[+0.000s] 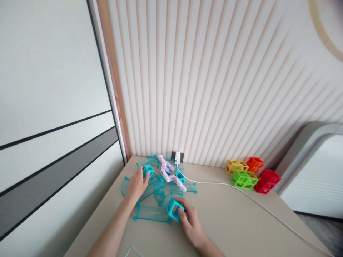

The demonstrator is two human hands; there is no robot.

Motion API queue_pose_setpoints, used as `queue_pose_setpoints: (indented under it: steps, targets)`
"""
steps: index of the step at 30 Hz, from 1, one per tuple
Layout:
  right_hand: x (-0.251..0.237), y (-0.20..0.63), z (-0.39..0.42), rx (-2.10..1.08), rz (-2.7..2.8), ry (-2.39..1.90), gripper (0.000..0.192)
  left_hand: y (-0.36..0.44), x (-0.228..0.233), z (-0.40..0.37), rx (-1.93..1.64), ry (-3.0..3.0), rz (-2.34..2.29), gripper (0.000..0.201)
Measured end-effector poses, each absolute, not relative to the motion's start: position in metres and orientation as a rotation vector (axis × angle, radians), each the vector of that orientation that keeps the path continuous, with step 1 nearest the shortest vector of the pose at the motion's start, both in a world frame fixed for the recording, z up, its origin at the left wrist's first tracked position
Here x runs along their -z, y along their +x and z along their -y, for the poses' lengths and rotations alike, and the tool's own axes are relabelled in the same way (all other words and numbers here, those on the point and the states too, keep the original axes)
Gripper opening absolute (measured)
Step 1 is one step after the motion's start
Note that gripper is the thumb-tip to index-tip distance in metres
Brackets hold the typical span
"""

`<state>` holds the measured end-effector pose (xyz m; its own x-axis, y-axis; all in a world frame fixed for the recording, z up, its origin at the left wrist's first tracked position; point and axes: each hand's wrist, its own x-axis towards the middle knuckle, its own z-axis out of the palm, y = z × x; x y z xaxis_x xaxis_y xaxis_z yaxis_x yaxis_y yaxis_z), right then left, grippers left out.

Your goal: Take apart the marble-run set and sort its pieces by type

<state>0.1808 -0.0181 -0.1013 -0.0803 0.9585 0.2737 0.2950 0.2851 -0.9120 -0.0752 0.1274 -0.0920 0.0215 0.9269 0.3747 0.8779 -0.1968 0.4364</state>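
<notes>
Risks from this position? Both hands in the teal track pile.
1. The right hand holds a teal cube at the pile's near edge; dragging it may shift the clear teal track pieces beneath.
2. The left hand presses on another teal cube beside the pink zigzag piece, which could be knocked loose.
3. The white cable runs close by and may snag.

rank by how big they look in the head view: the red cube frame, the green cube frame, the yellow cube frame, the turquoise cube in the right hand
1. red cube frame and green cube frame: look alike, not ranked.
2. yellow cube frame and turquoise cube in the right hand: close; the turquoise one sits nearer the camera, so unsure.
</notes>
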Motion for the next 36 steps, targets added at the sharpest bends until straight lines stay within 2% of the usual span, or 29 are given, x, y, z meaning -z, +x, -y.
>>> queue_pose_setpoints:
  steps: [10, 17, 20, 23, 26, 36]
  targets:
    - [0.099, 0.180, 0.019, -0.804, 1.546, -1.175, 0.045, -0.066, 0.080, -0.120, -1.176, 1.882, -1.729, 0.040]
    - [0.098, 0.186, 0.001, -0.785, 1.235, -1.097, 0.048, -0.036, 0.043, -0.104, -1.304, 1.597, -1.317, 0.054]
    - [0.080, 0.191, -0.017, -0.777, 1.096, -1.060, 0.050, -0.014, 0.015, -0.095, -1.231, 1.592, -1.136, 0.045]
    - [0.053, 0.196, -0.038, -0.691, 1.041, -1.051, 0.061, 0.006, -0.016, -0.088, -1.163, 1.620, -1.010, 0.033]
    - [0.025, 0.199, -0.057, -0.590, 1.023, -1.049, 0.067, 0.024, -0.037, -0.085, -1.071, 1.578, -0.903, 0.028]
    - [-0.015, 0.194, -0.068, -0.768, 1.244, -0.792, 0.054, 0.030, -0.042, -0.085, -1.078, 1.358, -0.724, 0.044]
